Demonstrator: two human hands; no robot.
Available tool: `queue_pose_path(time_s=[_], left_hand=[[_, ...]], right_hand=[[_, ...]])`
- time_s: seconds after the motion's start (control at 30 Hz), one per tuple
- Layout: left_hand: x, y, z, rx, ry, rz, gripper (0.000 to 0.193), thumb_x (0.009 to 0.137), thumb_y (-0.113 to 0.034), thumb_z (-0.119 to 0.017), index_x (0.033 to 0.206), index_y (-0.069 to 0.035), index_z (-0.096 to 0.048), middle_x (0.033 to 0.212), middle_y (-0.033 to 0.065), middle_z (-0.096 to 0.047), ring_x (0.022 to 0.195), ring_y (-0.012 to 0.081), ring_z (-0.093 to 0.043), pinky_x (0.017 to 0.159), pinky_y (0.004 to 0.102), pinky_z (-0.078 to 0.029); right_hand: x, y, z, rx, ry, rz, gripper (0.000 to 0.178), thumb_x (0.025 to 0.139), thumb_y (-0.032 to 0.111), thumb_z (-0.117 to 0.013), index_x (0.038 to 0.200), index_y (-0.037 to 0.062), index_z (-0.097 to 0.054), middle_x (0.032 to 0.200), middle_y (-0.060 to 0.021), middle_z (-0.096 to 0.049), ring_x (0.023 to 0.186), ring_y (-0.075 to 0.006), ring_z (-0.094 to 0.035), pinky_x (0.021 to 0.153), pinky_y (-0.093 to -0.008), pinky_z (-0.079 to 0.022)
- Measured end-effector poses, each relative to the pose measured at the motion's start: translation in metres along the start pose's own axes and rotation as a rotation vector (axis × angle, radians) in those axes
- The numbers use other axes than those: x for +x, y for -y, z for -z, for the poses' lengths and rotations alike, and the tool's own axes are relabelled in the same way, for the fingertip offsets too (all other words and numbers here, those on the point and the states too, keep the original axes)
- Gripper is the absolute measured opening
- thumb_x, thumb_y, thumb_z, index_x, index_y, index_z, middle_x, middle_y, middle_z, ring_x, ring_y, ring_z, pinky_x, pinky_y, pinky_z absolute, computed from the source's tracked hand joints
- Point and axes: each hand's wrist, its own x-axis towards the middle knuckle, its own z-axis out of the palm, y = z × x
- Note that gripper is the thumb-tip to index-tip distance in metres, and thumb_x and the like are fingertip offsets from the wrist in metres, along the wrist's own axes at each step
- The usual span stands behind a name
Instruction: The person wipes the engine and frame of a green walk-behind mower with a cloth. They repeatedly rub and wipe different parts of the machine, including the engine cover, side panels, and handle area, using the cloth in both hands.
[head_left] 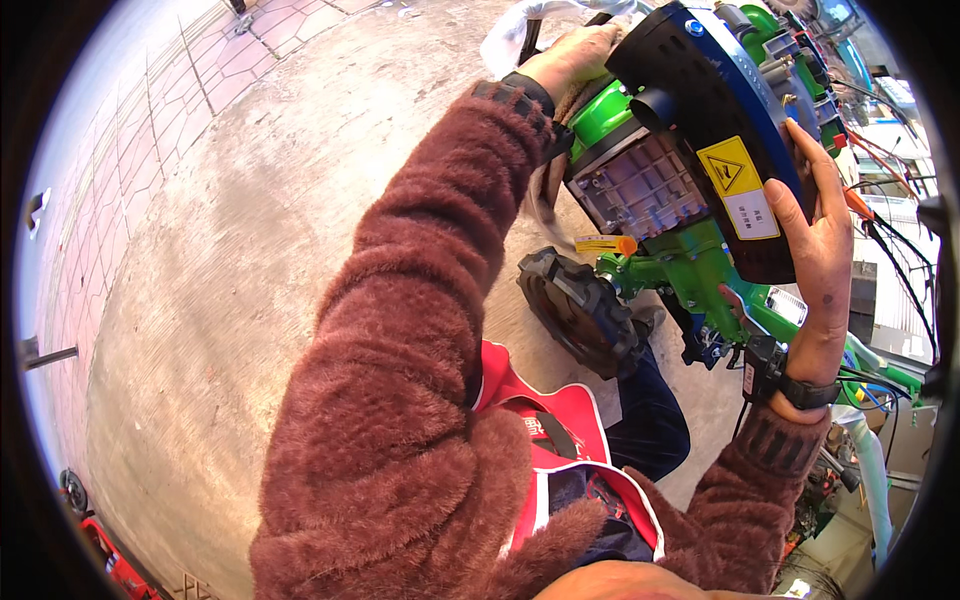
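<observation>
A green engine-driven machine, which looks like a small tiller (690,265), stands in front of me at the upper right. Across its engine (645,185) sits a long black cover (655,120) with a blue side and a yellow warning label (735,170). My left hand (570,65) reaches to the far end of this cover; its fingertips are hidden there. Along the cover's near right side rests my right hand (822,225), thumb and fingers apart, touching the blue edge. An orange-capped plug (625,246) shows below the engine.
A black lugged tyre (575,310) stands low on the machine, close to my leg (650,420). Clear plastic wrap (510,45) covers a bar beyond my left hand. Cables (895,250) and more green machinery (765,25) crowd the right. Concrete floor (220,270) spreads to the left.
</observation>
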Motion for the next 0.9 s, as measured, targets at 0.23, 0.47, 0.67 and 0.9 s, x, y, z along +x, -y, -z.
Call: queue_pose_path(time_s=[0.23,0.47,0.67,0.9], left_hand=[[-0.031,0.025,0.0,-0.526,-0.093,0.491,0.051,0.1,-0.045,-0.046,0.117,0.0,-0.064,0.106,0.0155,-0.068,0.097,0.0216,-0.066,0.084,0.037,-0.05],[-0.072,0.034,-0.028,-0.79,-0.114,0.965,0.033,0.098,-0.021,-0.046,0.097,0.002,-0.069,0.081,0.0145,-0.071,0.071,0.0247,-0.07,0.061,0.0411,-0.054],[-0.089,0.017,-0.016,-0.311,-0.194,0.741,0.039,0.1,-0.028,-0.048,0.118,0.001,-0.066,0.111,0.0187,-0.07,0.108,0.0271,-0.065,0.093,0.0396,-0.048],[-0.109,-0.099,0.039,-0.422,-0.642,0.435,0.035,0.103,-0.027,-0.049,0.115,0.002,-0.065,0.103,0.0183,-0.071,0.094,0.0244,-0.067,0.086,0.0354,-0.051]], right_hand=[[0.001,0.004,0.0,-0.017,-0.001,-0.008,0.057,0.089,0.029,-0.069,0.137,0.0031,-0.053,0.136,-0.0156,-0.054,0.129,-0.0262,-0.051,0.112,-0.038,-0.036],[0.002,0.002,0.001,-0.037,-0.038,0.053,0.054,0.086,0.024,-0.073,0.134,0.0048,-0.057,0.131,-0.0128,-0.059,0.123,-0.0239,-0.056,0.107,-0.0351,-0.04],[-0.001,-0.004,0.005,-0.213,-0.107,0.102,0.057,0.083,0.039,-0.072,0.131,0.0111,-0.06,0.13,-0.0131,-0.06,0.123,-0.0308,-0.056,0.105,-0.0403,-0.043],[-0.002,-0.01,0.005,-0.263,-0.142,0.117,0.063,0.082,0.049,-0.07,0.132,0.0124,-0.059,0.132,-0.0128,-0.059,0.125,-0.0318,-0.054,0.105,-0.0433,-0.041]])
